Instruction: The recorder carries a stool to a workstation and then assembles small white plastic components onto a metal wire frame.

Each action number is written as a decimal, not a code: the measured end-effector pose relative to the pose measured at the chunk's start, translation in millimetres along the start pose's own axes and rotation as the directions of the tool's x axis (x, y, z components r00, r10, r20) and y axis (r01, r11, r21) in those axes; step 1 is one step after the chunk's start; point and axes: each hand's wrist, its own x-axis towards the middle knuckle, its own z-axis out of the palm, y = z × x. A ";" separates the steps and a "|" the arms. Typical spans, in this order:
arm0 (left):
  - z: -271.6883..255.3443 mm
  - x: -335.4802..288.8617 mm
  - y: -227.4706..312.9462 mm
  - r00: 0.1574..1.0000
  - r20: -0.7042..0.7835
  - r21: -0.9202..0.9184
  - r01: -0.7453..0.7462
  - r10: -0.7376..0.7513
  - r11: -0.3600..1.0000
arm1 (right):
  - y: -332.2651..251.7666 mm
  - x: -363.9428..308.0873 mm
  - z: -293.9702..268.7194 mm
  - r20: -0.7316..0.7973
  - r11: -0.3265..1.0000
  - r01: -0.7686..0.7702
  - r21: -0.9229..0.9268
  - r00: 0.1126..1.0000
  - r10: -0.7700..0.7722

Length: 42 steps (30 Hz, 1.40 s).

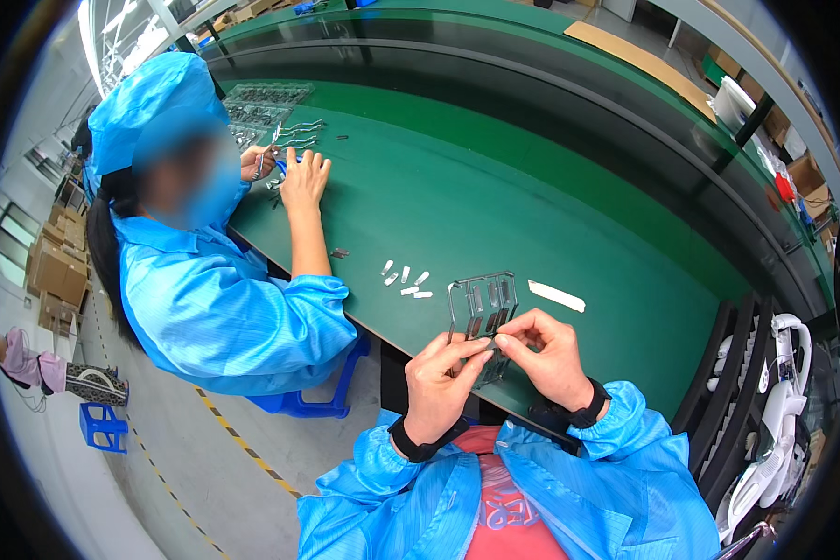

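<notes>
My left hand [441, 383] and my right hand [549, 359] meet at the table's near edge, fingertips pinched together. Between them is a small dark piece [492, 344], mostly covered by the fingers, so its kind cannot be made out. Right behind the fingertips is a clear plastic tray [483, 280] with compartments, some with dark pieces in them. Whether my fingers also touch the tray is hidden. Several small white pieces [406, 276] lie loose to the left of the tray. Just right of it rests a flat white strip [557, 296].
At my left a co-worker in blue handles metal tools [299, 135] on the green table [420, 187]. Clear trays [266, 98] of parts sit beyond. Black racks [733, 373] and white curved parts [779, 420] stand at the right. A blue stool [103, 427] is on the floor.
</notes>
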 end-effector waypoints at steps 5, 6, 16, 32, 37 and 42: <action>-5.5 -2.9 -8.8 1.000 -0.019 0.001 -0.017 0.017 1.000 | 3.7 1.9 1.5 -0.020 0.999 0.046 0.013 0.999 -0.046; -8.0 -5.1 -12.0 0.998 -0.031 -0.077 0.054 -0.056 0.996 | 1.8 5.1 0.2 -0.046 0.998 0.059 0.008 0.997 -0.058; -60.5 -10.8 -34.1 0.929 -0.157 -0.443 0.236 -0.334 0.865 | 36.1 91.0 6.3 0.184 0.929 0.085 -0.361 0.983 -0.018; -49.0 2.0 -33.7 0.952 -0.024 -0.565 0.240 -0.306 0.789 | -7.9 53.6 31.5 0.280 0.818 0.457 -0.349 0.884 -0.374; -31.6 13.0 -25.2 0.944 -0.064 -0.551 0.238 -0.325 0.800 | -23.4 35.1 40.7 0.418 0.610 0.645 -0.460 0.764 -0.492; -24.7 10.7 -25.8 0.925 0.000 -0.512 0.327 -0.381 0.794 | -18.5 29.1 40.8 0.416 0.534 0.646 -0.545 0.762 -0.496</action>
